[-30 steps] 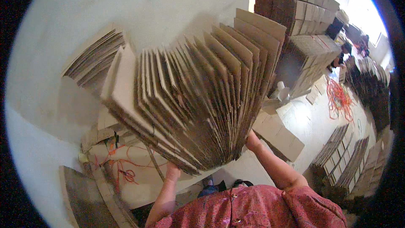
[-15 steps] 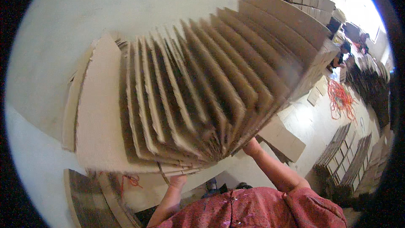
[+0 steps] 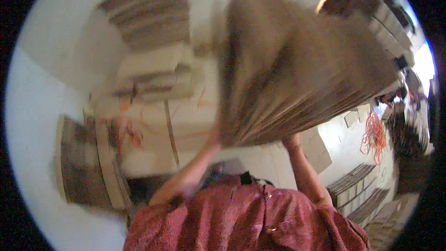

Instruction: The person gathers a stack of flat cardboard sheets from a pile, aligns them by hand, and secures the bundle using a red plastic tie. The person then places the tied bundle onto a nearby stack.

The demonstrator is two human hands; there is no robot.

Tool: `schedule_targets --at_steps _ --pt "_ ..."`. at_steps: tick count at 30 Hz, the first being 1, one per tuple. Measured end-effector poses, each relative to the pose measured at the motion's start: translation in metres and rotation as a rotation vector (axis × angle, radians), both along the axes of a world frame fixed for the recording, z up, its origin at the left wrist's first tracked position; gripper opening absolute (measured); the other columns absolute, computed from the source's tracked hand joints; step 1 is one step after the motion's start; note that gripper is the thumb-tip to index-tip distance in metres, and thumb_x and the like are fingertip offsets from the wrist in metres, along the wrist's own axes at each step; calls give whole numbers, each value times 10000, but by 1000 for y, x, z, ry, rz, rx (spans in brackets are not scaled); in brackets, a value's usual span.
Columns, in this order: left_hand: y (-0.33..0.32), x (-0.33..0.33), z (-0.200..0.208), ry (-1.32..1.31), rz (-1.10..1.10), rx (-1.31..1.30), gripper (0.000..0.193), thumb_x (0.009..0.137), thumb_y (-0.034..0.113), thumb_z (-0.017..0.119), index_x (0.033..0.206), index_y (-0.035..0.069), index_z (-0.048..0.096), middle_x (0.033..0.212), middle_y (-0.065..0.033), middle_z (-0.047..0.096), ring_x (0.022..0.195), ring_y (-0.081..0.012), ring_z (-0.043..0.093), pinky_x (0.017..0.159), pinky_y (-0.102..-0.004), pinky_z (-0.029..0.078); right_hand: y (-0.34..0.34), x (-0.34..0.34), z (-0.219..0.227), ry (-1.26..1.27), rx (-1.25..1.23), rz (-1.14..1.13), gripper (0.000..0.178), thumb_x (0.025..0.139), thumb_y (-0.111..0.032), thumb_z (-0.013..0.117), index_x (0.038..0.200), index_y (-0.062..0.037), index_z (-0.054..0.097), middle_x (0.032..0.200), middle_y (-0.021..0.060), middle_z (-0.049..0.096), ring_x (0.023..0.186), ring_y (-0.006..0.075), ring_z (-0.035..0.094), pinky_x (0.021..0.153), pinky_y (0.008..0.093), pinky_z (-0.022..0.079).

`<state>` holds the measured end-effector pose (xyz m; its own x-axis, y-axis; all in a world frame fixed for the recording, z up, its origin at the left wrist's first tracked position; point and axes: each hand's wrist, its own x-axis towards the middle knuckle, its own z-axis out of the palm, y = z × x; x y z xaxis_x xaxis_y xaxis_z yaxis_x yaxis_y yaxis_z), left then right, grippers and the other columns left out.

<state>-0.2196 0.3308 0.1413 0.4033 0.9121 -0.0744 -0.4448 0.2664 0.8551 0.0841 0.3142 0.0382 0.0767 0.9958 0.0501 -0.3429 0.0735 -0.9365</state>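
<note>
A large bundle of brown cardboard sheets [image 3: 306,69] is up in front of me, blurred by motion and tilted to the right. Its lower edges draw together near my body while the far ends spread slightly. My left hand [image 3: 213,137] grips the bundle's lower left corner, fingers mostly hidden by the cardboard. Under the lower edge, farther right, my right hand [image 3: 291,140] supports the same bundle; its fingers are tucked behind the sheets and out of sight.
Left of the bundle is a pile of flat cardboard [image 3: 148,155] with orange string [image 3: 132,132] across it. More cardboard stacks stand at far left [image 3: 86,162] and lower right [image 3: 353,188]. Orange cord [image 3: 373,132] lies on the floor at right, with people beyond.
The widely fanned cardboard has swung right and closed together, moving with both hands. The pile with orange string on the left, earlier mostly covered, now shows.
</note>
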Motion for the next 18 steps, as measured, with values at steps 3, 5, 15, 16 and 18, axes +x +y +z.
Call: schedule_targets --at_steps 3,5,15,16,18 --pt "18 19 6 152 103 178 655 951 381 353 1424 0 108 1450 -197 222 1318 -257 269 1085 -353 233 6 7 24 272 -140 -89 626 896 -415 533 1382 -97 301 1399 72 323 1248 249 335 1043 389 286" --pt "25 29 -1 315 247 372 594 975 355 278 1413 -20 135 1449 -215 211 1340 -292 231 1099 -367 207 7 -4 71 244 -139 -95 597 902 -422 506 1368 -98 320 1375 84 353 1227 251 359 1034 406 306" --pt "22 36 -15 -345 106 -395 640 930 548 290 1337 62 379 1305 -90 457 1169 -237 449 1009 -368 357 33 14 96 -2 -304 -90 510 940 -400 429 1338 -88 367 1277 89 477 1131 282 482 965 440 413" --pt "25 28 -22 -440 60 -513 655 920 582 297 1325 81 415 1278 -60 504 1137 -211 491 993 -365 384 40 6 84 -76 -330 -85 518 945 -412 409 1346 -88 361 1285 90 475 1138 283 479 972 437 409" --pt "32 3 -34 -256 36 -691 664 880 637 333 1234 107 519 1195 -53 575 1061 -213 553 898 -402 462 55 -19 58 -42 -327 -13 526 953 -416 410 1337 -58 379 1287 82 465 1161 217 456 953 374 410"
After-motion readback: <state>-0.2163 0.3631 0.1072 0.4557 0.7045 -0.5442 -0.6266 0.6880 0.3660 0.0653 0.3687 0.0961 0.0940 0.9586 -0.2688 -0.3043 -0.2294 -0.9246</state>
